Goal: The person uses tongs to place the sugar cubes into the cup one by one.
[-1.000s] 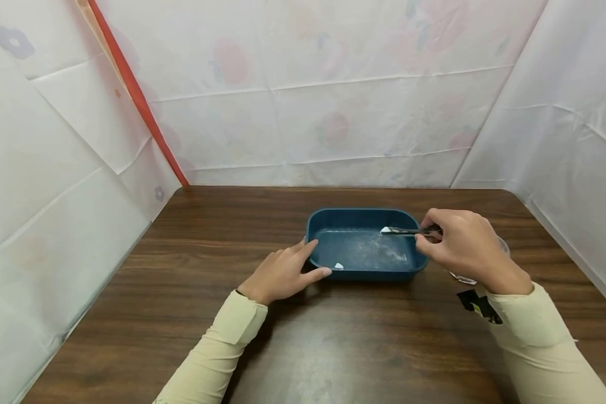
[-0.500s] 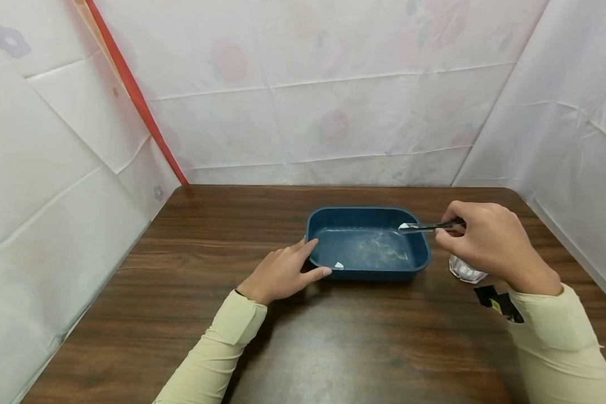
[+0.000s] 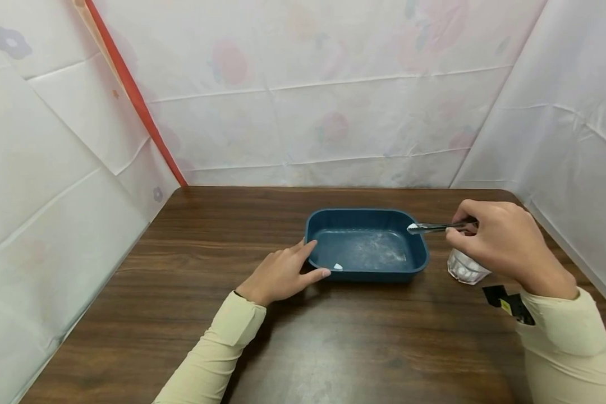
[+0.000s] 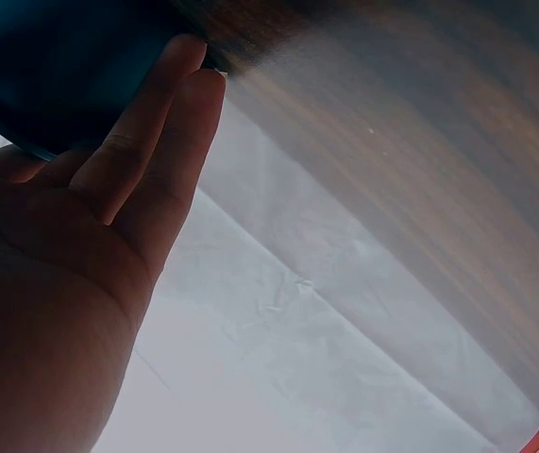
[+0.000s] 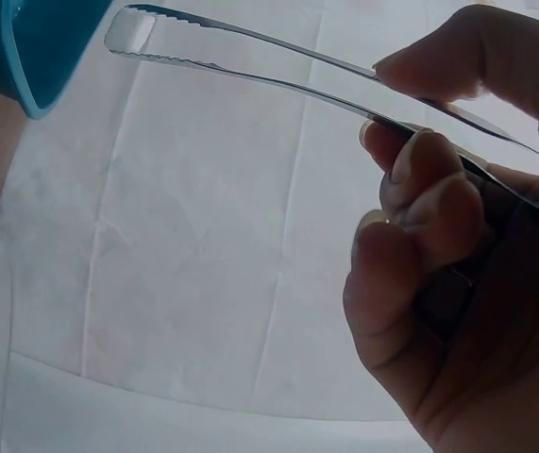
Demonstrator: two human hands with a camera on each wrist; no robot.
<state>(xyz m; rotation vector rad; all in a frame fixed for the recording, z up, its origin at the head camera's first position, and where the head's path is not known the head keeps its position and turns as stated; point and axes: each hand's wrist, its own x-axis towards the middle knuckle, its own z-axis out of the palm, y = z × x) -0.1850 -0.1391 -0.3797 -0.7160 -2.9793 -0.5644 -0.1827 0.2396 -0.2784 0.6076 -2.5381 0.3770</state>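
In the head view my left hand [image 3: 281, 275] rests at the near left corner of a dark blue rectangular tray [image 3: 366, 276], thumb along the front rim, fingers fairly straight against the left side. My right hand [image 3: 505, 238] pinches small metal tongs [image 3: 436, 226] between thumb and fingers. Serrated tong tips hold a small white piece [image 5: 135, 34], just off the tray's right rim in the right wrist view. Another white piece [image 3: 338, 266] lies inside the tray by its near left edge. Below the right hand stands a clear faceted glass cup [image 3: 467, 267], partly hidden, with white content.
Brown wood-grain table [image 3: 303, 336] carries everything. Whitish powdery marks [image 3: 381, 247] spread over the tray floor. Pale patterned sheets [image 3: 303, 112] enclose the back and both sides, with a red strip [image 3: 131, 84] at the back left corner.
My right hand has moved right with the tongs and white piece, from over the tray to its right rim, uncovering more of the glass cup. The left hand has stayed put.
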